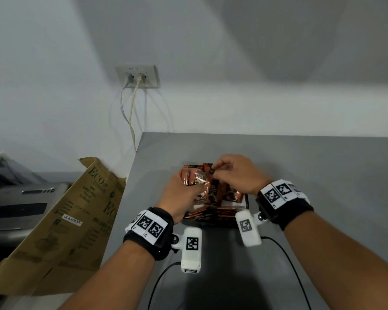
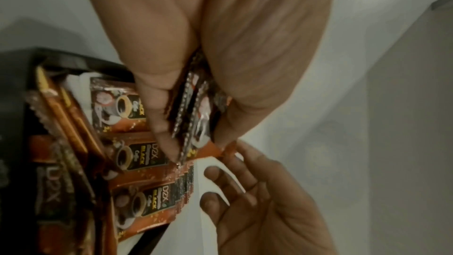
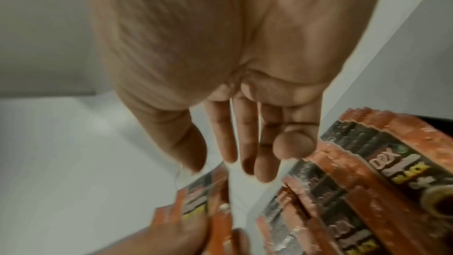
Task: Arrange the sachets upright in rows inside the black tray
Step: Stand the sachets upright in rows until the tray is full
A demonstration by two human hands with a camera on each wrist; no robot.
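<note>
A black tray (image 1: 246, 201) sits on the grey table and holds orange-brown coffee sachets (image 1: 214, 194), some upright in rows, others lying flat at its near side (image 1: 211, 213). My left hand (image 1: 186, 186) grips a small bundle of sachets (image 1: 197, 180) above the tray's left part. In the left wrist view the thumb and fingers of the left hand (image 2: 193, 143) clamp the bundle (image 2: 201, 108) edge-on. My right hand (image 1: 220, 170) hovers beside it, fingers loosely bent, fingertips at the bundle's top edge. In the right wrist view the right hand (image 3: 218, 164) holds nothing, and the bundle (image 3: 196, 201) is just below it.
The table (image 1: 300, 175) ends at a left edge close to the tray. Beyond that edge stand a brown cardboard box (image 1: 76, 209) and a grey appliance (image 1: 20, 211). A wall socket (image 1: 137, 77) with two cables hangs behind. Black wrist-camera cables lie on the near table.
</note>
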